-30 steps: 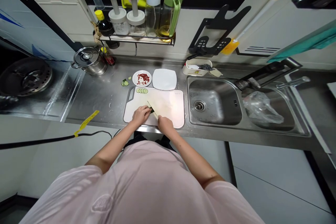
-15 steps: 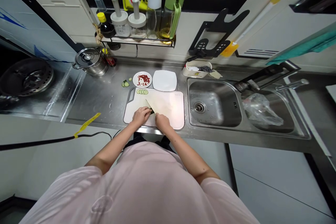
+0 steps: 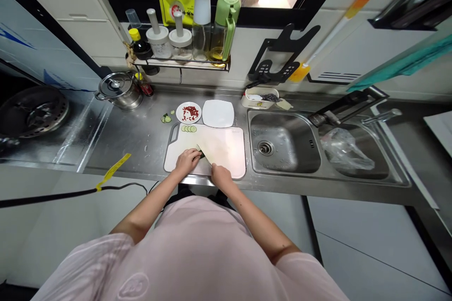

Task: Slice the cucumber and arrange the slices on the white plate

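A white cutting board [image 3: 229,150] with a grey handle lies on the steel counter. My left hand [image 3: 188,161] presses on a dark green piece of cucumber [image 3: 202,154] near the board's middle. My right hand [image 3: 221,177] is closed round the handle of a knife [image 3: 205,153], whose blade slants up and left beside the cucumber. Several pale green cucumber slices [image 3: 189,129] lie in a row at the board's upper left. Behind the board stand a plate of chopped red pieces [image 3: 179,114] and a bare white plate [image 3: 218,114].
Cucumber scraps [image 3: 165,118] lie left of the plates. A steel pot [image 3: 122,91] stands at the back left. To the right is a sink [image 3: 286,143], with a plastic bag [image 3: 346,149] in the second basin. A rack [image 3: 183,64] holds jars and bottles.
The view has shifted a little. My right hand and the knife handle have moved slightly right, away from my left hand, which still presses on the cucumber.
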Demonstrator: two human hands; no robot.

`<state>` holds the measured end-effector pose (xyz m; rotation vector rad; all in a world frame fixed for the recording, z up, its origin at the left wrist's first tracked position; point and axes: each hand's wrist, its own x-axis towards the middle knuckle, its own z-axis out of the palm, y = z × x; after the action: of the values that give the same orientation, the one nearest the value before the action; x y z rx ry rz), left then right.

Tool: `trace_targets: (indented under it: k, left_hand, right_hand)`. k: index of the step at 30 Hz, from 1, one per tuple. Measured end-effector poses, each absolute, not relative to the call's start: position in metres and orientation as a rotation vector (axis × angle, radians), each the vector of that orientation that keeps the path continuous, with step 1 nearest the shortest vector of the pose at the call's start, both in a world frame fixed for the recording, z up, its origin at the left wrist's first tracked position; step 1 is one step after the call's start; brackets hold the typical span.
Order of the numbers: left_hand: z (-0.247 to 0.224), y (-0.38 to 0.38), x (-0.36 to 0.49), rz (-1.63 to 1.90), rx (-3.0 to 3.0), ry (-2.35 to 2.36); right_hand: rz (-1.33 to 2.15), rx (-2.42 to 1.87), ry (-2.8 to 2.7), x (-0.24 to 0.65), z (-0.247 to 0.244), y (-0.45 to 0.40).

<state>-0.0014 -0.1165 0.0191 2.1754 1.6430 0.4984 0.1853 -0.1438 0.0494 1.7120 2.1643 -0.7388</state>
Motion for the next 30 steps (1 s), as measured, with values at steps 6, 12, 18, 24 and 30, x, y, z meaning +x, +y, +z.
trace_targets:
  k: [6,12,18,24,30]
  left_hand:
    - [0.021,-0.117,-0.001,0.492,2.177,1.643]
    - [0.021,-0.116,-0.002,0.495,2.172,1.652]
    - [0.022,-0.116,-0.001,0.486,2.168,1.656]
    - [0.024,-0.117,-0.001,0.495,2.156,1.654]
    - [0.024,-0.117,0.0,0.51,2.159,1.658]
  right_hand:
    - [-0.742,1.718,2.206,0.167,0.051,-0.121]
    - [-0.752,1.744,2.224,0.151,0.053,-0.103]
    - [-0.72,1.742,2.22,0.158,0.052,-0.113]
    - [-0.733,1.739,2.136,0.178,0.052,-0.14]
    - [-0.741,1.737,2.134,0.183,0.052,-0.144]
